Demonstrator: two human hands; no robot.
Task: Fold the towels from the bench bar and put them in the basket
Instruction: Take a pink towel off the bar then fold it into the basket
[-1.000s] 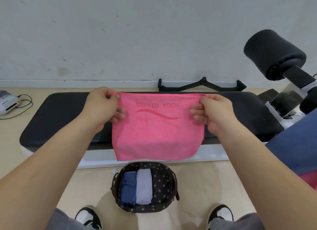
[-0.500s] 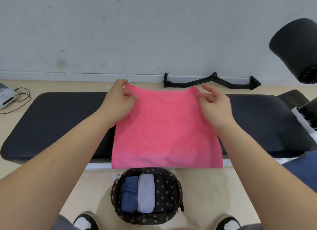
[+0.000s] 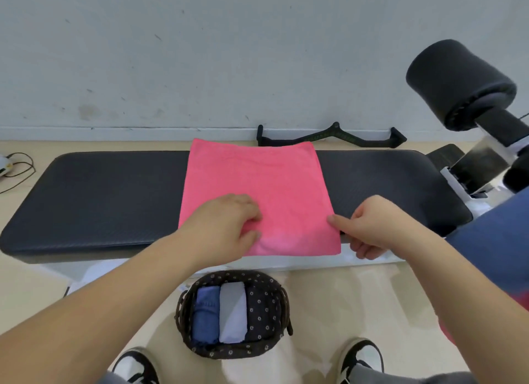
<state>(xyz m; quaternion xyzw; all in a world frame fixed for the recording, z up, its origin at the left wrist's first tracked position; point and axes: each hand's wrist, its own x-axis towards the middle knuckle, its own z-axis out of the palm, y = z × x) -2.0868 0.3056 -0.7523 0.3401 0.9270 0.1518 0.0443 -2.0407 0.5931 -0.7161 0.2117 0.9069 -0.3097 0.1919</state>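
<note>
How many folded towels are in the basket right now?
2: a blue towel on the left of the basket, a pale grey towel beside it in the middle. Others may lie hidden beneath.

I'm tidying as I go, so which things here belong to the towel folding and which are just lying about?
In the job: pink towel, bench, left hand, right hand, basket, folded blue towel and pale towel inside it, blue cloth hanging right.
Lying about: black handle by the wall, white device with cord, foam roller.
</note>
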